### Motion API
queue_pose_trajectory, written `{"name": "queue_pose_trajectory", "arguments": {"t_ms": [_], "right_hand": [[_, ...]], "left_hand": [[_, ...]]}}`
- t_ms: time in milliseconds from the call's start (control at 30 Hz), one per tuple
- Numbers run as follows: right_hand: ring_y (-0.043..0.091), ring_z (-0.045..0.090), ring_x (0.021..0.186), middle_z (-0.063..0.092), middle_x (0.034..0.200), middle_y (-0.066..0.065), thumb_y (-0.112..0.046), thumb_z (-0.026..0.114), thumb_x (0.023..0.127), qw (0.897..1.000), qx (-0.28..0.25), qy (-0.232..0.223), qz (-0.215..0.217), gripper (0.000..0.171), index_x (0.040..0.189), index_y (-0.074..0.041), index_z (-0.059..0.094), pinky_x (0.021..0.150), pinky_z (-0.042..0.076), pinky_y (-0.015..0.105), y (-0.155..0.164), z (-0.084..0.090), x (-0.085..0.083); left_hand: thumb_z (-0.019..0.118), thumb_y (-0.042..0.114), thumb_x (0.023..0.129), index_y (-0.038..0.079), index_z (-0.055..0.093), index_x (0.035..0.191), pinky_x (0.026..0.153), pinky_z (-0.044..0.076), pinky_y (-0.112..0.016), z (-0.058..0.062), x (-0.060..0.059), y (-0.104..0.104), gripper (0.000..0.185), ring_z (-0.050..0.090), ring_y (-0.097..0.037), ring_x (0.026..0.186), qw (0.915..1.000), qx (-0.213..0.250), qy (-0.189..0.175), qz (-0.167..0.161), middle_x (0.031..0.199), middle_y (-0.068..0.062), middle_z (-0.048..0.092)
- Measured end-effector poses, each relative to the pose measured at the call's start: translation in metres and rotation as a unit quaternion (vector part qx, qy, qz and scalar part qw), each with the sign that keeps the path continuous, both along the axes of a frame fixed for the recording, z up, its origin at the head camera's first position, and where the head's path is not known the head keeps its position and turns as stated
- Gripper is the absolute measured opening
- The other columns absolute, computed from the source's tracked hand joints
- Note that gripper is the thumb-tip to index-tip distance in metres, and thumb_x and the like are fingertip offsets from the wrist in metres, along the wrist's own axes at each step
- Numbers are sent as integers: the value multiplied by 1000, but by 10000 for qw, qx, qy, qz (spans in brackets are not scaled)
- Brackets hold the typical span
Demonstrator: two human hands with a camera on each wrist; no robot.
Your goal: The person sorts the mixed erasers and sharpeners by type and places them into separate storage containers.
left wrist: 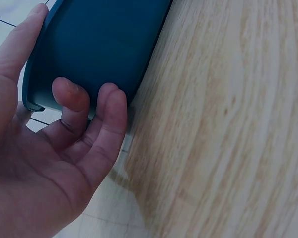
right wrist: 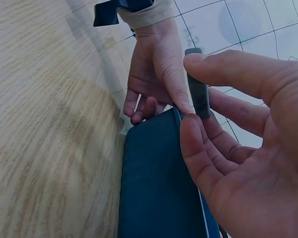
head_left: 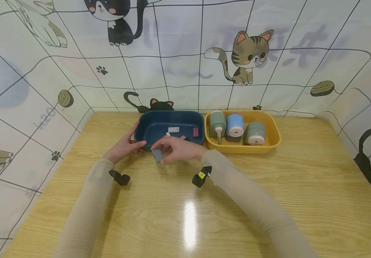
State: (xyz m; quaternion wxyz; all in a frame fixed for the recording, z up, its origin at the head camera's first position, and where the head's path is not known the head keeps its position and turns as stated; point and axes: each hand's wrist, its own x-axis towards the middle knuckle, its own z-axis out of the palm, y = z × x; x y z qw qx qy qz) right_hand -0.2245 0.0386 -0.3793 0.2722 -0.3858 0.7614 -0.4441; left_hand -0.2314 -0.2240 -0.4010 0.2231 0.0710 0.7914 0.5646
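A dark blue bin stands on the table against the wall. My left hand holds it at its left end, the thumb on the rim and the other fingers bent against the outer wall. My right hand pinches a small grey rectangular block between thumb and fingertips, just over the bin's front edge; its exact kind is unclear. In the right wrist view the grey block appears narrow and edge-on. Inside the bin lie a white block and a magenta block; my right hand hides part of the contents.
A yellow bin touches the blue one on its right. It holds a green pump bottle, a blue container and a green container. A cat-print cloth hangs behind the wooden table.
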Motion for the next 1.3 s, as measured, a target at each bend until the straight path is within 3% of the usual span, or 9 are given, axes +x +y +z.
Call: {"name": "queue_pose_trajectory", "arguments": {"t_ms": [200, 500, 867, 1300], "right_hand": [[17, 57, 100, 48, 120, 5, -10, 72, 86, 9998, -59, 34, -164, 50, 133, -11, 57, 87, 47, 28, -4, 2, -5], [19, 57, 99, 48, 121, 8, -8, 71, 86, 9983, -82, -30, -584, 50, 134, -9, 56, 87, 47, 27, -8, -5, -17], [19, 56, 101, 47, 126, 8, -7, 70, 87, 9963, -35, 98, -850, 50, 135, -8, 56, 86, 47, 25, -16, -8, -24], [21, 57, 102, 52, 126, 9, -3, 68, 86, 9926, 368, 249, -1130, 51, 136, -5, 55, 84, 47, 28, -24, -2, -28]], "left_hand": [[61, 14, 96, 28, -5, 156, 87, 50, -46, -2, -2, -2, 90, 60, -42, 96, 10000, 63, 15, 2, 120, -37, 50], [62, 20, 97, 43, -3, 153, 84, 52, -41, -25, -12, -10, 89, 63, -36, 93, 9999, -20, 140, 26, 112, -28, 58], [62, 21, 96, 45, -2, 152, 86, 51, -43, -26, -13, -12, 88, 63, -35, 93, 9998, 60, 179, -8, 114, -28, 57], [64, 22, 95, 43, -1, 153, 79, 53, -34, -30, -15, -14, 89, 65, -29, 86, 9997, 26, 234, 21, 112, -27, 57]]}}
